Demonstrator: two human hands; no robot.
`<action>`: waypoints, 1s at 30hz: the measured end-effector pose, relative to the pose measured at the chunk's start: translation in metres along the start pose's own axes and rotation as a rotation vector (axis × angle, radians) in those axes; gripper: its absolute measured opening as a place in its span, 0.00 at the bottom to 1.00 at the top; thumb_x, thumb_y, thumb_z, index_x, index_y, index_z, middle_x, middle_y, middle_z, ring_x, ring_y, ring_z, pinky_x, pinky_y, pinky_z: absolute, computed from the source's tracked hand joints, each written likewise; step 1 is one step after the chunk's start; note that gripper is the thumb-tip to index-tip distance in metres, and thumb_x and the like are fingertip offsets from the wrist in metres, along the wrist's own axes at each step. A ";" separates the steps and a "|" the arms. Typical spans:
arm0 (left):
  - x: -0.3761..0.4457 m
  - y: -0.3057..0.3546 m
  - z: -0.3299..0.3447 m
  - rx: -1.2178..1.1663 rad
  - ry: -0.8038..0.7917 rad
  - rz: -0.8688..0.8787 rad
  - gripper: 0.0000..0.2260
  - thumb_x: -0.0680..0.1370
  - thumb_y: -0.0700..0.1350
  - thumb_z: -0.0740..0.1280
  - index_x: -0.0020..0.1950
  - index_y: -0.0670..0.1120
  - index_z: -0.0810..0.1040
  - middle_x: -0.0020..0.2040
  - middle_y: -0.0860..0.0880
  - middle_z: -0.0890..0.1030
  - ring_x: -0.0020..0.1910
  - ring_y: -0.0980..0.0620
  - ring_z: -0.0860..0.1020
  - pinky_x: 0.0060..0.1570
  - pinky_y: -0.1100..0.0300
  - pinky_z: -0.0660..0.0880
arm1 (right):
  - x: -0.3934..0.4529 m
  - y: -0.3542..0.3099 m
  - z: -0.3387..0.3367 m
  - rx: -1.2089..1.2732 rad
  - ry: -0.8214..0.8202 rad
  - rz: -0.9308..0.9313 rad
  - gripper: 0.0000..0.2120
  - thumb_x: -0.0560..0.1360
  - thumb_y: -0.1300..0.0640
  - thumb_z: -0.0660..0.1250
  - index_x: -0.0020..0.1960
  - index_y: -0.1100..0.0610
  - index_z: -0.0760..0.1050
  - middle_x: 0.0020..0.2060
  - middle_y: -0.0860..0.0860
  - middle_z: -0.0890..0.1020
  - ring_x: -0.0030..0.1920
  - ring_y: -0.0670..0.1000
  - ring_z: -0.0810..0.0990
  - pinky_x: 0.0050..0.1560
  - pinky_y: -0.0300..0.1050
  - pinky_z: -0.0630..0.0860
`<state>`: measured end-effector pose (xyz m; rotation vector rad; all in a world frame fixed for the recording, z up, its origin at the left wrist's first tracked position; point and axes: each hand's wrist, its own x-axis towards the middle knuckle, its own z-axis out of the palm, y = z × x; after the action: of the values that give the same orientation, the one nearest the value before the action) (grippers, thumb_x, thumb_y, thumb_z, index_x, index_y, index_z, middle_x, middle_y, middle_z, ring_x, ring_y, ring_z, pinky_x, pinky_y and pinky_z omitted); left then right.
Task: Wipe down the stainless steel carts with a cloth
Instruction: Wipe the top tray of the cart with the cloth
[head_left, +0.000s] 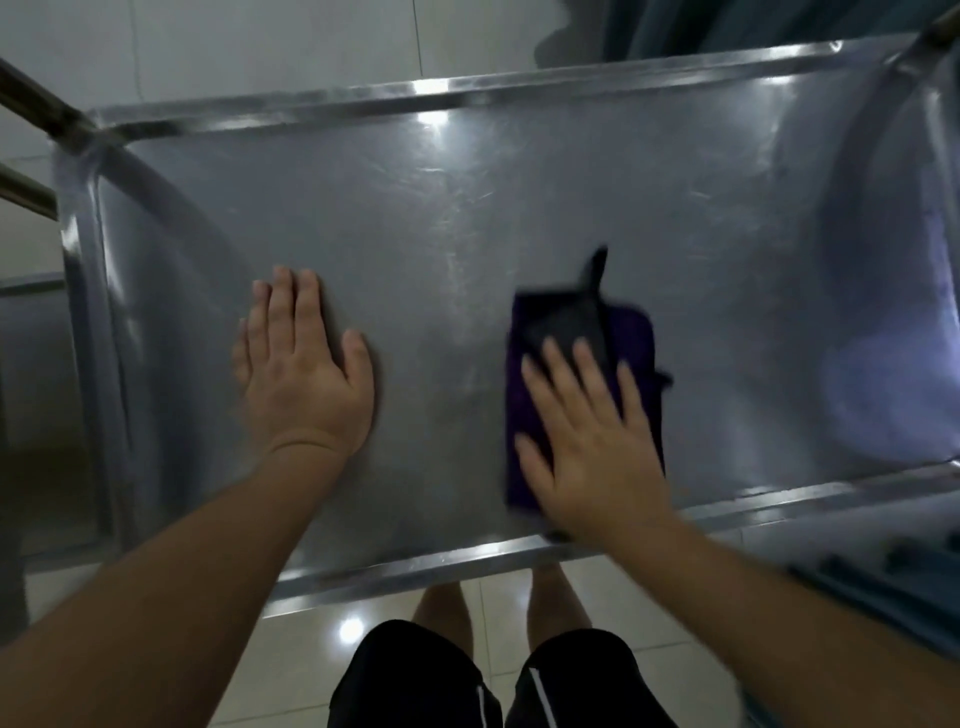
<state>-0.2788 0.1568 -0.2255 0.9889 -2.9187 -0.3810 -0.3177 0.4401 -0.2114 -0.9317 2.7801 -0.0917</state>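
Observation:
The top shelf of a stainless steel cart (467, 197) fills most of the head view, with a raised rim all around. A dark purple cloth (631, 338), folded and slightly blurred, lies on the shelf right of centre. My right hand (587, 436) presses flat on the cloth with its fingers straight and spread. My left hand (301, 364) rests palm down on the bare steel to the left of centre, fingers straight and together.
The cart's tubular handle (36, 104) sticks out at the upper left. A second steel surface (857, 525) with a blue-green object (893, 577) borders the cart at the lower right. White tiled floor (311, 649) and my legs in black shorts show below the near rim.

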 end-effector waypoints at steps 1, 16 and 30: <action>0.000 0.000 -0.001 -0.001 -0.008 -0.002 0.32 0.82 0.58 0.52 0.86 0.48 0.58 0.86 0.47 0.58 0.85 0.46 0.53 0.83 0.47 0.48 | -0.027 -0.004 0.006 -0.005 -0.041 -0.041 0.35 0.83 0.38 0.53 0.85 0.50 0.51 0.85 0.50 0.51 0.84 0.55 0.49 0.79 0.68 0.54; 0.000 0.000 -0.002 0.042 -0.090 0.009 0.33 0.83 0.58 0.50 0.87 0.47 0.53 0.87 0.47 0.53 0.86 0.48 0.48 0.83 0.49 0.43 | 0.217 -0.035 -0.033 0.037 0.008 0.129 0.35 0.82 0.36 0.46 0.85 0.47 0.48 0.85 0.48 0.49 0.84 0.52 0.45 0.81 0.62 0.43; 0.000 0.001 -0.010 -0.038 -0.117 -0.006 0.30 0.86 0.55 0.53 0.87 0.48 0.53 0.87 0.49 0.52 0.86 0.50 0.48 0.82 0.53 0.40 | 0.056 -0.080 -0.005 0.063 -0.059 -0.071 0.40 0.76 0.39 0.55 0.85 0.50 0.52 0.85 0.50 0.50 0.84 0.53 0.45 0.81 0.63 0.48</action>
<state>-0.2783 0.1557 -0.2158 1.0030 -2.9995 -0.5088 -0.3151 0.3426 -0.2065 -1.0003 2.6742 -0.1587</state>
